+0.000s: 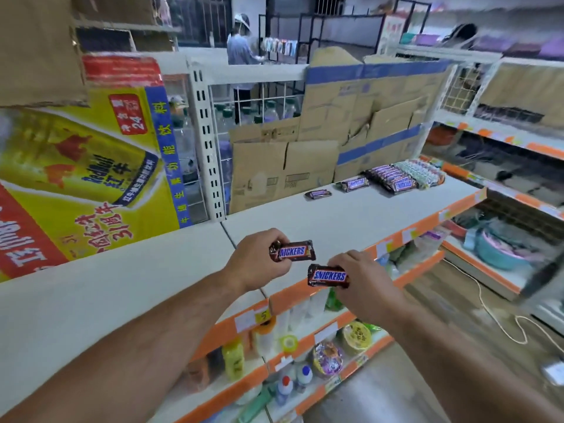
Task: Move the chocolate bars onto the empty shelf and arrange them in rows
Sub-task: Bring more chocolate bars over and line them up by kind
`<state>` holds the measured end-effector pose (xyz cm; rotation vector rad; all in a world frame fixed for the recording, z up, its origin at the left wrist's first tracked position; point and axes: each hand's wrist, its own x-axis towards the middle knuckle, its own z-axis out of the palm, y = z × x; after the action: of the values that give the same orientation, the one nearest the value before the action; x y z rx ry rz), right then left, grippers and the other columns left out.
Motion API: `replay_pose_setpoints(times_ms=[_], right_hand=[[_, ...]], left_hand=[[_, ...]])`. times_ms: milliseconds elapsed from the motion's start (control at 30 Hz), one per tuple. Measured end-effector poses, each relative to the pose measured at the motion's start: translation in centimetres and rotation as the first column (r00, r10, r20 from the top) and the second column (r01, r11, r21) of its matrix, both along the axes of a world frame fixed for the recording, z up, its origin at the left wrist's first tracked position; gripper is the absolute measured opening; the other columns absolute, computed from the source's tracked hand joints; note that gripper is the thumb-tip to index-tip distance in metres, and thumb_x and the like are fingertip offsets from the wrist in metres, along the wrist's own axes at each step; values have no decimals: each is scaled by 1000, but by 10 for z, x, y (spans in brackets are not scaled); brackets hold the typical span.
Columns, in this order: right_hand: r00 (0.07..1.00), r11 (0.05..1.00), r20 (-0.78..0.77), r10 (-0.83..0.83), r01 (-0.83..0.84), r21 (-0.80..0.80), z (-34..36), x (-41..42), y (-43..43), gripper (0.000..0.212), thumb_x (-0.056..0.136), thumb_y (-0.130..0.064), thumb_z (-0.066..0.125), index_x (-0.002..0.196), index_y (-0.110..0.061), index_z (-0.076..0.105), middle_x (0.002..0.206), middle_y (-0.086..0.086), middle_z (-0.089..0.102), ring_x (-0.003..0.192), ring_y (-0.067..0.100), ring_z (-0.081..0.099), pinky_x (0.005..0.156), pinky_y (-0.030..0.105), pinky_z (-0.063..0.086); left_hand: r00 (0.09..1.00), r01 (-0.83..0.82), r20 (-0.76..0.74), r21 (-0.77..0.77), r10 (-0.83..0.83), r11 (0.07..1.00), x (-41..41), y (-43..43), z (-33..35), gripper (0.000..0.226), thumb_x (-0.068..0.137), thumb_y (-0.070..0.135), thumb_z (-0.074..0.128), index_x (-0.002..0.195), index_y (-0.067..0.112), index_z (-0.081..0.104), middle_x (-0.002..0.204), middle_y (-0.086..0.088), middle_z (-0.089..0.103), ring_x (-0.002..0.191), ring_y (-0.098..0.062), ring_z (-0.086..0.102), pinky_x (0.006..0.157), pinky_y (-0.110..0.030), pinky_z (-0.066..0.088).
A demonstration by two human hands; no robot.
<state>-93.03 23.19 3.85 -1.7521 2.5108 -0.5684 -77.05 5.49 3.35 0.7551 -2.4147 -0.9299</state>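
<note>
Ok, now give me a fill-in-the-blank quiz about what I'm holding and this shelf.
1. The left hand grips a bar labelled ____.
2. The right hand holds a second bar, so the hands hold ____ bars together.
3. The shelf has a price strip coloured ____.
4. The yellow box on the left carries the brand Red ____.
Missing words: Snickers, two, orange, Bull.

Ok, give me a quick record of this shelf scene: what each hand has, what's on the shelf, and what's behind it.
Left: left hand holds the upper Snickers bar
Right: right hand holds the lower Snickers bar
Shelf: white top shelf, bare near the hands
On shelf: packed row of bars at the far end; first loose bar beside it; second loose bar further left
Behind: flattened cardboard; Red Bull carton on the left
</note>
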Motion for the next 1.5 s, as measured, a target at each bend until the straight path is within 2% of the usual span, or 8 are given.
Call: replay_pose_setpoints(times_ms=[400,533,867,1000,1167,1267,1367,1500], right_hand=[[997,996,-49,-66,68,49,-3,-166,-66,41,78,-14,58,117,-27,59,107,-7,58,102,18,50,81,31,44],[998,998,-45,-44,45,37,-10,-202,-88,40,76,-14,59,114,-25,61,103,-5,59,99,20,52,79,32,45],[994,992,13,107,-107,63,-33,-282,-142,40,74,-14,60,113,-24,63,104,-5,61,99,19,54,77,27,43],[979,978,50,198,-201,62,-42,-316,-167,41,73,-15,60,113,-24,63,103,-5,61,100,19,54,78,28,45],[942,941,114,317,-327,90,-50,-353,-186,40,73,-20,59,113,-25,63,103,-7,60,101,16,54,81,28,46],[922,929,155,353,-365,56,-55,-364,-193,41,66,-30,55,106,-30,64,96,-13,60,94,13,56,80,28,47],[901,917,177,396,-400,-15,-66,-371,-197,37,65,-31,62,102,-33,65,92,-17,61,90,11,56,79,26,46],[876,915,263,404,-383,-127,-78,-378,-195,42,62,-34,56,102,-32,66,94,-20,60,92,11,55,86,30,43]], left_hand=[[998,56,-33,-61,-58,997,-191,-85,-18,28,72,32,72,99,31,66,96,9,61,90,-9,55,81,-30,49],[997,6,-77,-75,-12,997,-228,-107,-30,31,69,29,73,100,29,67,100,10,59,96,-10,53,84,-27,45],[986,-169,-19,-82,168,982,-278,-149,-66,32,71,25,74,102,28,69,106,15,53,103,-7,45,89,-23,37],[962,-270,20,-94,273,958,-293,-159,-76,30,70,20,73,100,24,71,105,10,62,99,-12,51,85,-22,38],[939,-336,48,-69,339,939,-316,-154,-77,30,72,26,71,102,28,70,103,13,64,97,-13,52,86,-29,43],[924,-378,40,-64,381,924,-329,-147,-78,34,73,27,71,106,27,70,110,13,65,98,-12,51,90,-31,43],[901,-430,37,-51,432,901,-333,-141,-81,39,73,27,72,112,29,68,114,15,63,103,-7,49,93,-27,41],[871,-481,58,-104,488,870,-337,-136,-79,50,67,38,67,115,26,67,115,12,66,106,-10,52,97,-26,41]])
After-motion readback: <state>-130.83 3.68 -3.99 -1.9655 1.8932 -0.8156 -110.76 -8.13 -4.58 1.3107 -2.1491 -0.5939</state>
